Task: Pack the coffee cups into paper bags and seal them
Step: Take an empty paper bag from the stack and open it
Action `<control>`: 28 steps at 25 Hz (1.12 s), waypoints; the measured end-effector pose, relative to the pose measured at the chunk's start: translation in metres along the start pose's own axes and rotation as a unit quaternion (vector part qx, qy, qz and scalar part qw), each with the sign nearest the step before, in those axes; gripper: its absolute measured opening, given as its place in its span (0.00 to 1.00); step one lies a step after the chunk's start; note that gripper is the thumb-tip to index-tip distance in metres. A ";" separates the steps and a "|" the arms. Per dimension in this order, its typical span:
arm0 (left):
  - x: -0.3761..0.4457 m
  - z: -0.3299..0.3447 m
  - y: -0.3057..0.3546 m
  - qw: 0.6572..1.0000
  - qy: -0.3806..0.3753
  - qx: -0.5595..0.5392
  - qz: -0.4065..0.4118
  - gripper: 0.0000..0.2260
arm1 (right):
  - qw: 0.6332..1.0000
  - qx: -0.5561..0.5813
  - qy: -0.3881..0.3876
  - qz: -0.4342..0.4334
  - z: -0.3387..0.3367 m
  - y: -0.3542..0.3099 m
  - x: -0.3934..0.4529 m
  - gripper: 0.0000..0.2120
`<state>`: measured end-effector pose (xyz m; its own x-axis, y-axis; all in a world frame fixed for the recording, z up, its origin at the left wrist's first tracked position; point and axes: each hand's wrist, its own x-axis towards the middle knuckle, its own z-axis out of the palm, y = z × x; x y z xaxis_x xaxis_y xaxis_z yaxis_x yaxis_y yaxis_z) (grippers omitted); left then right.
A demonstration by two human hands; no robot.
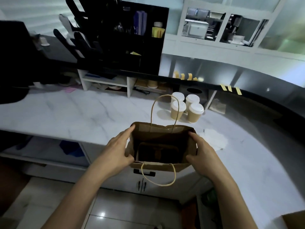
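I'm behind a café counter, marble worktop (69,111), four lidded takeaway cups (187,107) beside a paper bag (160,129), black organiser (132,38) above, tape strips (231,88) on the ledge, coffee machine (234,28) behind a window.

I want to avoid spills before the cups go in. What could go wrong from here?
1. The bag stands at the counter edge, its near side past it, held open by the left hand and right hand; letting go could drop it.
2. The far handle arches between the bag mouth and the four cups; a cup might snag it.
3. The bag looks narrow; all four cups may crowd and tilt.
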<state>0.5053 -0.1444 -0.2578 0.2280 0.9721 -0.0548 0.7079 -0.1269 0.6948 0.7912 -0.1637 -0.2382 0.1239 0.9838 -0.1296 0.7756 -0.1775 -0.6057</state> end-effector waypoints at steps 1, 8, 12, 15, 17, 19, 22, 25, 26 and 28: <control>0.005 -0.001 -0.003 1.000 0.003 0.002 -0.008 0.46 | 1.000 0.000 -0.006 -0.005 0.002 -0.003 0.008 0.41; 0.054 -0.007 -0.017 0.999 0.014 0.007 -0.046 0.45 | 0.999 0.007 -0.038 -0.019 0.008 -0.010 0.076 0.40; 0.100 -0.011 -0.023 0.998 0.019 0.011 -0.066 0.45 | 0.998 0.016 -0.049 -0.019 0.008 -0.013 0.127 0.41; 0.133 -0.014 -0.029 0.998 0.024 0.003 -0.065 0.44 | 0.998 0.021 -0.052 -0.025 0.008 -0.013 0.168 0.41; 0.152 -0.015 -0.033 0.997 0.021 -0.001 -0.072 0.44 | 0.998 0.024 -0.060 -0.025 0.010 -0.016 0.192 0.41; 0.167 -0.018 -0.037 0.996 0.025 -0.004 -0.083 0.44 | 0.997 0.025 -0.069 -0.027 0.013 -0.019 0.213 0.41; 0.187 -0.023 -0.045 0.995 0.032 -0.010 -0.091 0.44 | 0.996 0.016 -0.077 -0.031 0.015 -0.025 0.239 0.41; 0.205 -0.030 -0.054 0.994 0.031 -0.022 -0.099 0.43 | 0.995 0.012 -0.089 -0.032 0.020 -0.032 0.259 0.41; 0.211 -0.032 -0.057 0.994 0.030 -0.024 -0.099 0.43 | 0.995 0.010 -0.091 -0.034 0.021 -0.035 0.264 0.41; 0.226 -0.040 -0.064 0.994 0.024 -0.023 -0.100 0.43 | 0.995 0.007 -0.088 -0.036 0.024 -0.042 0.275 0.41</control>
<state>0.4849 0.0910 -0.2862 0.0526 0.9855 -0.1611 0.7046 0.0776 0.7053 0.7782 0.1136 -0.2675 -0.0430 0.9743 -0.2209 0.7694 -0.1088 -0.6294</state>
